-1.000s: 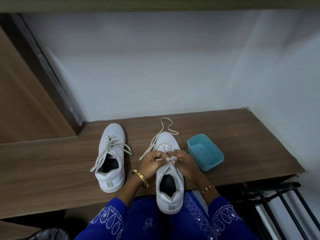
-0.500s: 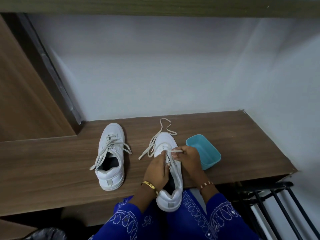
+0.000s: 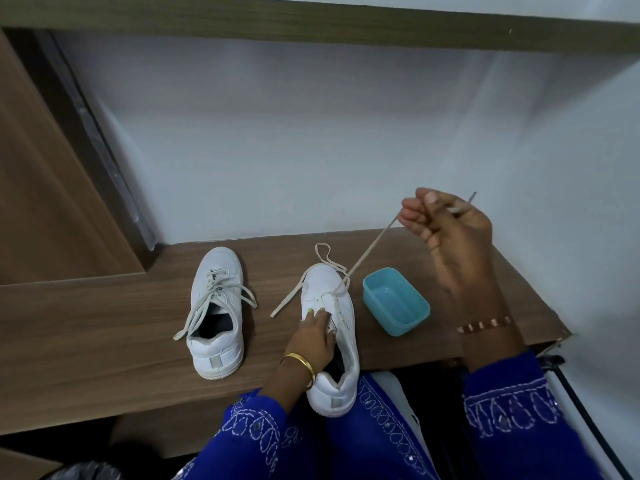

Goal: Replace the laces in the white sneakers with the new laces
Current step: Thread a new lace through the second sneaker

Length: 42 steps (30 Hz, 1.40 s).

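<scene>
Wooden bench (image 3: 104, 323) against a pale wall: half a second ago both hands worked at the eyelets; now the right hand (image 3: 450, 237) has risen, fingers pinching the lace (image 3: 367, 252) taut, while the left hand (image 3: 313, 336) presses the near sneaker (image 3: 332, 299), so a length is pulled through.

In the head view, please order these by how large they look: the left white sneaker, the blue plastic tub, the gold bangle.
1. Left white sneaker, the largest.
2. Rectangular blue plastic tub, clearly smaller.
3. Gold bangle on the left wrist, the smallest.
</scene>
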{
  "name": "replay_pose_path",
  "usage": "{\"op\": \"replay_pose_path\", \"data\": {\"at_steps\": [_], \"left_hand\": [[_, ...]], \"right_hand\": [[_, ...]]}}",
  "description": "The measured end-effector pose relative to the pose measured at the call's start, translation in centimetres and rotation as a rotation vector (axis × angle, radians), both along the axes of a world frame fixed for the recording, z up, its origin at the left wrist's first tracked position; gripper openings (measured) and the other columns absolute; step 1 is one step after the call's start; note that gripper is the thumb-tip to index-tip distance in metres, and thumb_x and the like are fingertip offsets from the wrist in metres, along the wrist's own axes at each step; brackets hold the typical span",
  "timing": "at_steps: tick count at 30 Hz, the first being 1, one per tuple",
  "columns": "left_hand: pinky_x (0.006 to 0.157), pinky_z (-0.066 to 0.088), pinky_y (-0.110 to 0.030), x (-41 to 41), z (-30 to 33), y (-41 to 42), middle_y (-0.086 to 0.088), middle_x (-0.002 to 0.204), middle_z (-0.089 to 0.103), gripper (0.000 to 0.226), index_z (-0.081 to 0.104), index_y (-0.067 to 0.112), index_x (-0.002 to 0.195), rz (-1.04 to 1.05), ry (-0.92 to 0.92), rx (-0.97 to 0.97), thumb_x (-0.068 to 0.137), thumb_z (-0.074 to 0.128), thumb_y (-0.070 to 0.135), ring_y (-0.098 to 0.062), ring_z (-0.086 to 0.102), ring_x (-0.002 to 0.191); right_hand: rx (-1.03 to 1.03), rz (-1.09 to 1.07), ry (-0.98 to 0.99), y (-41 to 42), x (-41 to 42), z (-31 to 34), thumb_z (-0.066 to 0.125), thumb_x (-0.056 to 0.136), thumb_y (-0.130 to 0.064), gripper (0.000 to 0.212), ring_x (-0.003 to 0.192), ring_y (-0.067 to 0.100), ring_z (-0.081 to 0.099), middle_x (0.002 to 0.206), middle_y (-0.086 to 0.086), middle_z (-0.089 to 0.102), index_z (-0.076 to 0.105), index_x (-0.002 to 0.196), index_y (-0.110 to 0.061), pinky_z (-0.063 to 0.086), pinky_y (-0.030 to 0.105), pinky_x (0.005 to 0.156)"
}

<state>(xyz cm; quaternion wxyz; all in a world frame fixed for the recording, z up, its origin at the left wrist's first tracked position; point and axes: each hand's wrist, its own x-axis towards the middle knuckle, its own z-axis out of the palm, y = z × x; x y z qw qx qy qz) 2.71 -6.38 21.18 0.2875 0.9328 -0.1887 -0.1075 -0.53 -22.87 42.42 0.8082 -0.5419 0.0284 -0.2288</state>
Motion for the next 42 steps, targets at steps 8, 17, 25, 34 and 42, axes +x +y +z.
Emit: {"op": "replay_pose_path", "data": {"at_steps": [8, 17, 25, 34, 42], "left_hand": [[0.113, 0.007, -0.023, -0.2, -0.5, 1.2, -0.006, 0.156, 0.010, 0.061, 0.013, 0.010, 0.148, -0.041, 0.088, -0.145, 0.097, 0.043, 0.025, -0.019, 0.000, 0.145], [0.112, 0.004, -0.019, -0.1, -0.2, 1.3, -0.007, 0.156, 0.003, 0.076, 0.005, 0.008, 0.147, -0.061, 0.141, -0.141, 0.087, 0.052, 0.007, -0.021, -0.004, 0.144], [0.113, 0.003, -0.022, 0.2, -0.7, 1.3, -0.008, 0.156, 0.002, 0.076, 0.004, 0.006, 0.147, -0.063, 0.122, -0.128, 0.088, 0.052, 0.009, -0.021, -0.004, 0.144], [0.114, 0.006, -0.026, 0.2, -0.7, 1.0, -0.007, 0.156, 0.005, 0.075, 0.011, 0.010, 0.147, -0.057, 0.124, -0.133, 0.085, 0.053, 0.009, -0.020, -0.002, 0.144], [0.117, 0.008, -0.030, 0.1, -0.6, 1.0, -0.007, 0.156, 0.005, 0.074, 0.013, 0.011, 0.147, -0.054, 0.125, -0.129, 0.085, 0.054, 0.009, -0.020, -0.002, 0.145]], "right_hand": [[-0.910, 0.431, 1.010, -1.4, -1.1, -11.6, 0.062, 0.086, -0.007, 0.016, 0.058, 0.013, 0.062, 0.085, 0.011, 0.065, 0.061, 0.101, -0.003, 0.056, 0.029, 0.061], [-1.458, 0.171, 0.827, 3.7, 3.4, -14.1, 0.050, 0.092, -0.026, 0.026, 0.101, 0.024, 0.059, 0.110, 0.008, 0.062, 0.060, 0.107, -0.006, 0.044, 0.032, 0.080], [-1.353, 0.025, 0.698, 5.0, 5.2, -18.4, 0.042, 0.093, -0.019, 0.024, 0.093, 0.028, 0.055, 0.104, 0.017, 0.058, 0.058, 0.098, -0.001, 0.043, 0.033, 0.076], [-0.481, -0.050, 0.450, 5.0, 4.3, -11.1, 0.041, 0.086, -0.003, 0.028, 0.056, 0.010, 0.047, 0.059, 0.002, 0.052, 0.053, 0.061, -0.008, 0.043, 0.018, 0.054], [-0.094, 0.092, 0.024, 4.1, 1.7, -2.8, 0.036, 0.088, 0.002, 0.036, 0.045, 0.011, 0.043, 0.045, -0.003, 0.045, 0.041, 0.055, -0.010, 0.044, 0.026, 0.055]]}}
